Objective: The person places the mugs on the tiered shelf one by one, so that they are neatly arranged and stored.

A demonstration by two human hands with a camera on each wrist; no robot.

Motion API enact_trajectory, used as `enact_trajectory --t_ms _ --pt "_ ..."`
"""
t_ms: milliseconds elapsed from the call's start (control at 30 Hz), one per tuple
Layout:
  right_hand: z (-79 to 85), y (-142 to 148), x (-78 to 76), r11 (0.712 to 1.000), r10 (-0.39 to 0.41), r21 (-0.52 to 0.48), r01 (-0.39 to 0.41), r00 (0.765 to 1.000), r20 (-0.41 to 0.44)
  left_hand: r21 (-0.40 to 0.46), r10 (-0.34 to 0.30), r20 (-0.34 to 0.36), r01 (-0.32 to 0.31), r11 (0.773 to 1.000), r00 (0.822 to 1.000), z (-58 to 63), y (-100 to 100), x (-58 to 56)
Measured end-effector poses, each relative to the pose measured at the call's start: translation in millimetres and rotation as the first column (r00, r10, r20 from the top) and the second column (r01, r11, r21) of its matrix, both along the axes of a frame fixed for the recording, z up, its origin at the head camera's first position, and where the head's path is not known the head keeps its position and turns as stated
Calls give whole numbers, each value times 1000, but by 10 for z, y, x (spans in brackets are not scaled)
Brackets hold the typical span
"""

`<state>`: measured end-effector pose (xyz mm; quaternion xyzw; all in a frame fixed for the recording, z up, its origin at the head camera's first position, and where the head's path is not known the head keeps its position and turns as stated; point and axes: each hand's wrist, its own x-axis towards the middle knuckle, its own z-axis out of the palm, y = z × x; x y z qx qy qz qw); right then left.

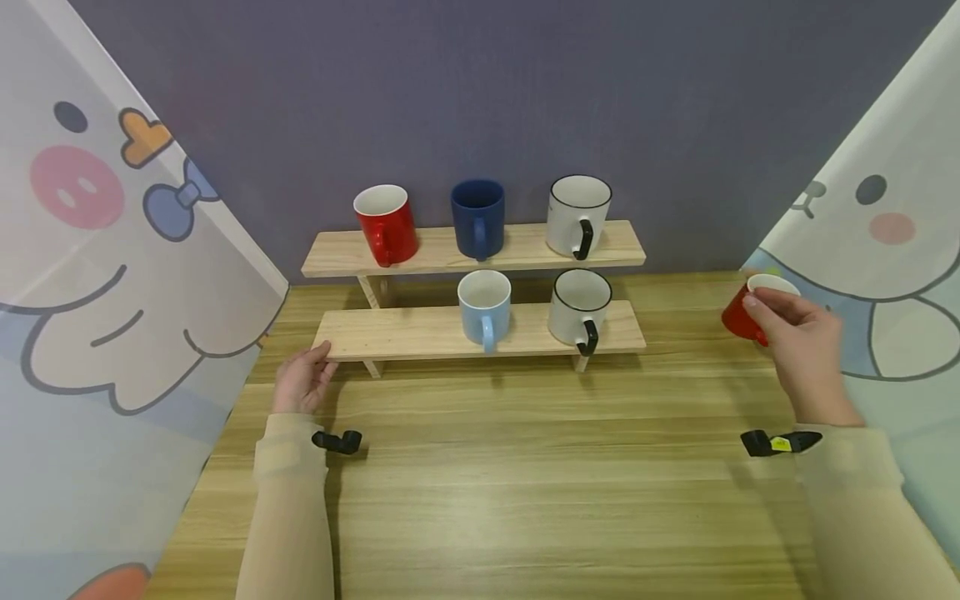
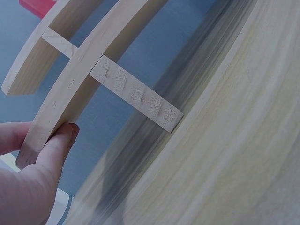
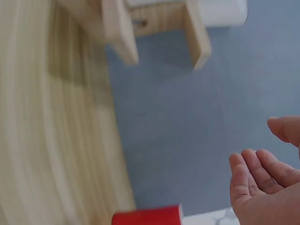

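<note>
At the left end of a two-tier wooden shelf (image 1: pixel 393 333), my left hand (image 1: pixel 302 382) pinches the lower board. The left wrist view shows the thumb and fingers on either side of the board's end (image 2: pixel 35 140). My right hand (image 1: pixel 813 354) is by a red mug (image 1: pixel 738 318) at the right of the table and partly covers it in the head view. In the right wrist view that hand's fingers (image 3: pixel 262 176) are loosely bent with nothing between them, apart from the mug. The lower board bears a light blue mug (image 1: pixel 480 321) and a white mug (image 1: pixel 570 321).
On the upper board stand another red mug (image 1: pixel 397 237), a dark blue mug (image 1: pixel 467 229) and a white black-rimmed mug (image 1: pixel 562 225). A grey wall (image 1: pixel 480 92) rises behind the shelf. Cartoon-printed panels flank the wooden table (image 1: pixel 525 483) at left (image 1: pixel 150 275) and right (image 1: pixel 900 283).
</note>
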<state>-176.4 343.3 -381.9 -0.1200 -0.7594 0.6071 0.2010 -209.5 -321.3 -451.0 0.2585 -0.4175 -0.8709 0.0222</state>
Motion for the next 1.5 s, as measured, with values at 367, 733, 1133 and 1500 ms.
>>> enact_trajectory --t_ms 367,733,1133,1500 --pt "-221 538 -102 991 -122 85 107 974 192 -7 4 -2 -4 1000 1000 -7 4 -1" --pt "-383 851 -135 975 -183 186 121 912 368 -2 -8 -6 8 1000 1000 -12 2 -11" --pt "-501 974 -320 950 -61 301 -81 900 433 6 1 -1 -1 1000 1000 -12 -10 -7" --pt "-580 1043 -382 945 41 276 -175 901 432 -28 -8 -1 8 1000 1000 -4 2 11"
